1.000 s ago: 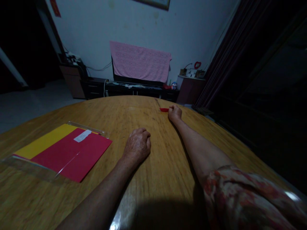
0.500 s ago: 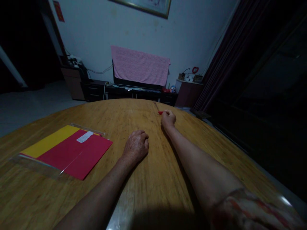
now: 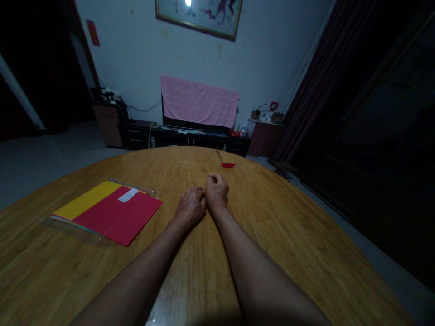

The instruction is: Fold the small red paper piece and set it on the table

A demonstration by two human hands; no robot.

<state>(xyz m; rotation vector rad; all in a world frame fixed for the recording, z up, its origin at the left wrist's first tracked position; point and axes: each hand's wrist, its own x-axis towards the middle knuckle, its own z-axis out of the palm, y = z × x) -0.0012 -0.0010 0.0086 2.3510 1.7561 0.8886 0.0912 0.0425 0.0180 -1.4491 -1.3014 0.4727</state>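
My left hand [image 3: 191, 203] rests on the wooden table [image 3: 272, 253] with its fingers curled under, and I see nothing in it. Right beside it, apparently touching, is my right hand [image 3: 216, 190]; its fingers are loosely curled in with nothing visible between them. Beyond my right hand lies a small red folded paper piece [image 3: 228, 165], boat-like in outline, apart from both hands. To the left of my left hand is a clear plastic packet holding red paper [image 3: 112, 217] and yellow paper [image 3: 86, 199], with a white label [image 3: 128, 195] on it.
Past the table's far rounded edge stands a low black cabinet [image 3: 173, 139]. Above it a pink cloth [image 3: 200, 102] covers a screen. A framed picture [image 3: 200, 18] hangs on the wall. Dark curtains [image 3: 309, 86] are on the right, a side cabinet [image 3: 265, 138] beside them.
My right hand has let go of the red folded paper and come back, leftward and nearer, beside my left hand. The left hand has hardly moved. The view has tilted up slightly.
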